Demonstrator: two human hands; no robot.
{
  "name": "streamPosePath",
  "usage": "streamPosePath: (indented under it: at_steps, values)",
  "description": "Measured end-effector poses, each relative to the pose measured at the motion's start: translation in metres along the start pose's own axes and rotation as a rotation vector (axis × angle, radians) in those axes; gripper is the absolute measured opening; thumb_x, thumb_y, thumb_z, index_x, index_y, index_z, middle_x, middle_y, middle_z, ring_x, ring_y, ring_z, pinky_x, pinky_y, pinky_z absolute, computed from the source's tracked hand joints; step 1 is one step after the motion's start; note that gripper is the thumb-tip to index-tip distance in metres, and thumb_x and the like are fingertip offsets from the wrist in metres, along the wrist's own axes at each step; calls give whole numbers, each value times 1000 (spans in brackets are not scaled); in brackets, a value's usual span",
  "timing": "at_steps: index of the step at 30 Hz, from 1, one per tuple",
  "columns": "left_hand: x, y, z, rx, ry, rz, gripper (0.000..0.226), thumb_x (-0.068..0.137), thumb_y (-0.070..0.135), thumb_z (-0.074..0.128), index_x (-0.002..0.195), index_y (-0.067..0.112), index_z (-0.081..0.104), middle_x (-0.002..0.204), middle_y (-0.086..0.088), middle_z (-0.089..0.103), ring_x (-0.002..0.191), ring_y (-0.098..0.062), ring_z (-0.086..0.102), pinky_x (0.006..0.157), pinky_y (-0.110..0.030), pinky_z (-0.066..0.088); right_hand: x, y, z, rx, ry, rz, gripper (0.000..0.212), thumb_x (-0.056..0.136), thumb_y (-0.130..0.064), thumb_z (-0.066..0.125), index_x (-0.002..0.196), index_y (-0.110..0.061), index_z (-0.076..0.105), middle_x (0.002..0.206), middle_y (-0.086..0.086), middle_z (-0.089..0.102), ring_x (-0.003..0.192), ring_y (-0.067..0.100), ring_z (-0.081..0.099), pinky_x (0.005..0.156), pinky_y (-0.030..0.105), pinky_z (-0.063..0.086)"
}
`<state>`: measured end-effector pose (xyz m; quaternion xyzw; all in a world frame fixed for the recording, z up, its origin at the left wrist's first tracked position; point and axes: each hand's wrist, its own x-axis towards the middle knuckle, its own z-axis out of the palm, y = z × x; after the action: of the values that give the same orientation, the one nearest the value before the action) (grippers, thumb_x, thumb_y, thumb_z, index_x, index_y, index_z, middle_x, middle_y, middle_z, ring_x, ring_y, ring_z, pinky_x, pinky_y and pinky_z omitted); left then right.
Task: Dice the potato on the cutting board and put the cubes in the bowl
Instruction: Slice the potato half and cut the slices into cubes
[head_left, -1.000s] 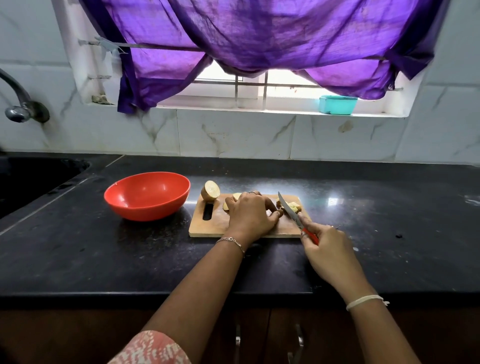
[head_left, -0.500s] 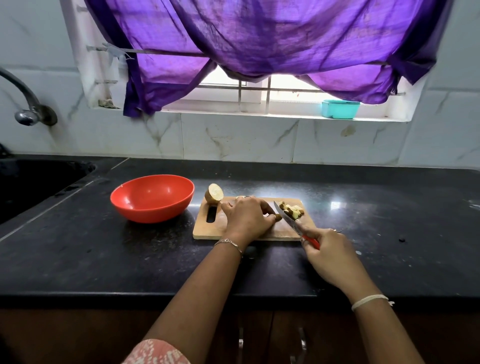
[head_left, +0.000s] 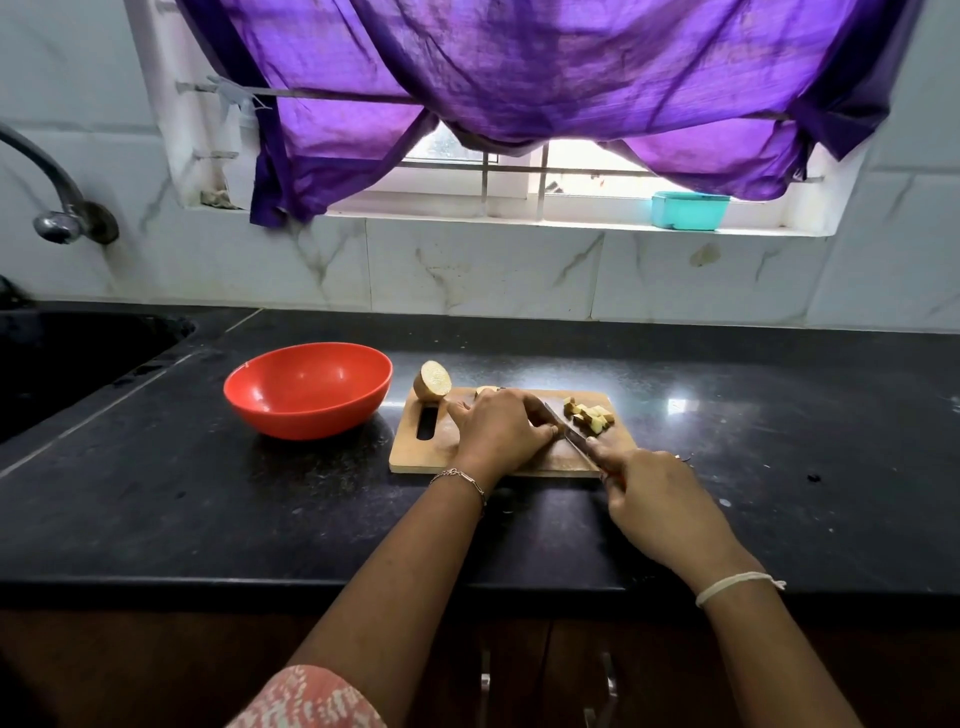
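**Potato under the knife on the cutting board**

A potato piece (head_left: 485, 389) lies mid-way along the cutting board (head_left: 415, 457), mostly hidden beneath the left hand (head_left: 501, 428), whose curled fingers hold it down. The right hand (head_left: 660, 499), at the board's near right corner, grips the handle of a knife (head_left: 569, 434); the blade slants across the board beside the left fingertips. Cubes (head_left: 589, 415) sit at the board's far right and a potato half (head_left: 432, 382) at its far left corner. A red bowl (head_left: 307, 389) stands just left of the board on the black counter (head_left: 208, 493).
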<state>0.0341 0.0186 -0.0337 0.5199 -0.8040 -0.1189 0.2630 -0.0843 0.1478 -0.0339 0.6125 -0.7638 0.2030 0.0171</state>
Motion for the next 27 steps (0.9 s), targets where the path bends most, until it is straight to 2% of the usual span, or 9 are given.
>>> streamPosePath:
  at_steps: [4,6,8,11,16,20,22,27]
  values:
    - [0,-1,2,-25,2,-11,25,82,56,65,94,36,73,108,15,67,119,-13,48,93,-45,19,-11,-13,5,-165,79,17,56,95,-17,43,145,-41,35,113,9,63,101,29,60,81,37,49]
    - [-2,-2,2,-33,34,-9,25,80,57,65,90,36,74,103,15,68,113,-12,52,88,-43,18,-17,-14,8,-135,136,34,57,95,-16,42,146,-41,32,110,8,63,96,29,62,79,38,49]
    - [-2,-2,2,-34,68,-15,25,79,58,66,88,36,74,100,15,69,109,-11,55,90,-44,20,-20,-12,8,-64,179,36,57,97,-17,41,147,-42,31,107,7,65,92,28,62,78,39,49]
    - [-1,-2,2,-33,79,-38,26,78,59,67,87,35,74,98,14,70,107,-11,56,95,-46,23,-20,-12,7,-54,172,16,54,98,-21,40,146,-45,31,107,6,66,94,27,62,78,38,49]
    - [0,-3,2,-70,43,-53,27,79,57,68,91,33,75,101,14,70,109,-12,56,82,-40,17,-19,-15,4,-111,140,-18,53,99,-27,41,147,-44,28,112,4,64,98,24,61,78,35,49]
    - [0,-3,1,-72,32,-39,20,82,52,67,89,34,73,102,14,69,110,-11,55,88,-41,21,-17,-16,6,-180,123,-23,53,99,-23,39,147,-42,29,115,4,63,100,24,61,78,34,49]
    - [0,-4,1,-68,26,-37,15,82,49,67,88,35,72,103,15,68,112,-11,54,98,-46,23,-14,-16,7,-210,111,-23,54,98,-19,39,147,-41,31,115,4,63,101,23,61,78,34,49]
    - [-1,-2,0,-54,22,-40,18,82,50,68,89,34,73,102,15,69,111,-11,55,105,-52,19,-14,-23,10,-253,103,-10,59,97,-14,38,149,-38,27,117,5,63,102,25,62,79,35,49]
